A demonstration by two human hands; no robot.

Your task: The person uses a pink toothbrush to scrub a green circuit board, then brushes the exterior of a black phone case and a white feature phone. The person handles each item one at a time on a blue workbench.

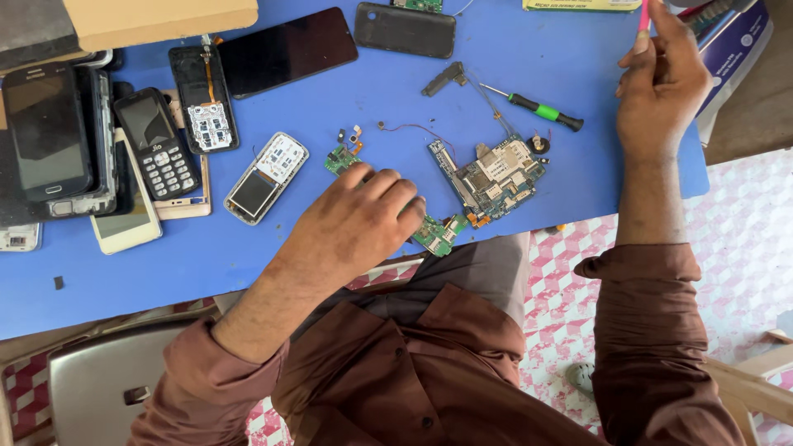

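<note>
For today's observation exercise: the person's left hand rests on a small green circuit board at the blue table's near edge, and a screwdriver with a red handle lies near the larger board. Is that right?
One detail is wrong. The head view shows the screwdriver has a green and black handle, not red. The left hand does rest on the small green circuit board at the blue table edge, near the larger board.

Screwdriver [541,110] behind circuit board [498,176]

The left hand [357,221] rests knuckles-up on the blue table [537,49], its fingertips touching a small green board [440,234] at the table's near edge, just left of the large circuit board [498,177]. The right hand [661,78] is raised over the table's far right corner, well right of that circuit board, pinching a pink tool [643,18]. A green-handled screwdriver [537,109] lies just beyond the circuit board, and a keypad phone [157,144] lies far to its left among other handsets.
</note>
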